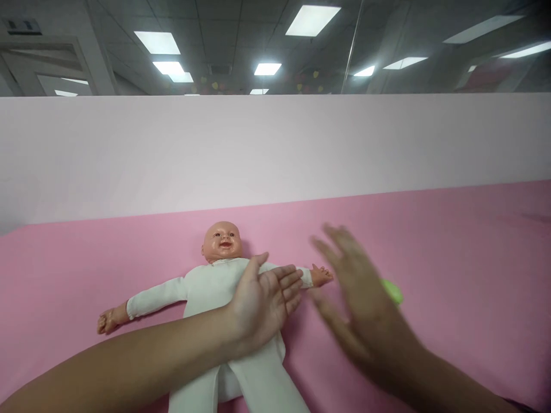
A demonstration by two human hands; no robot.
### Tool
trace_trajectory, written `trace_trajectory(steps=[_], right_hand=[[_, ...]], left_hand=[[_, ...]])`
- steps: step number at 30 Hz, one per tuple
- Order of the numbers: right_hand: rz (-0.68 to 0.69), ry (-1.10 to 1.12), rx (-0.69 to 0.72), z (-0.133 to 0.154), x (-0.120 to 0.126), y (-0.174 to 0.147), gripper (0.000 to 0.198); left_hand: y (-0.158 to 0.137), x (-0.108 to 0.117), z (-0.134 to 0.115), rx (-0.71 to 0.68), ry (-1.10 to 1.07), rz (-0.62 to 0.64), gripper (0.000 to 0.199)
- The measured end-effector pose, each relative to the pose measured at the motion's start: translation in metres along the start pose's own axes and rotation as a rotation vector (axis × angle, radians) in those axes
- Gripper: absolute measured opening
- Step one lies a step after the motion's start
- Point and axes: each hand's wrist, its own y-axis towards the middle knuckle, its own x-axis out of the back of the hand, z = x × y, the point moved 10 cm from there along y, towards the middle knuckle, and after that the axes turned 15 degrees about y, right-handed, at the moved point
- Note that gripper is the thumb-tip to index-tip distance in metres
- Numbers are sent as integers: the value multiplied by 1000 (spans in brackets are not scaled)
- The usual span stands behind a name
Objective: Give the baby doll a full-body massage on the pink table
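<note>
A baby doll with a hard bald head and a white cloth body lies on its back, arms spread wide. Over its chest and belly is my left hand, palm turned up and fingers stretched out, with nothing in it. Whether that hand touches the doll I cannot tell. To the right of the doll's outstretched arm, my right hand hovers, smeared by motion, its thumb and fingers apart and holding nothing visible. A bright green object lies behind my right hand, mostly hidden by it.
The doll lies on a pink surface. A low white wall runs along its back edge, with a glass pane above it reflecting ceiling lights. A door frame shows at the upper left.
</note>
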Motion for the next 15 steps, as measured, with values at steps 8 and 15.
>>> trace_trajectory(steps=[8, 15], right_hand=[[158, 467, 148, 82, -87, 48, 87], [42, 969, -92, 80, -105, 67, 68]], left_hand=[[-26, 11, -76, -392, 431, -285, 73], [-81, 44, -87, -653, 528, -278, 69]])
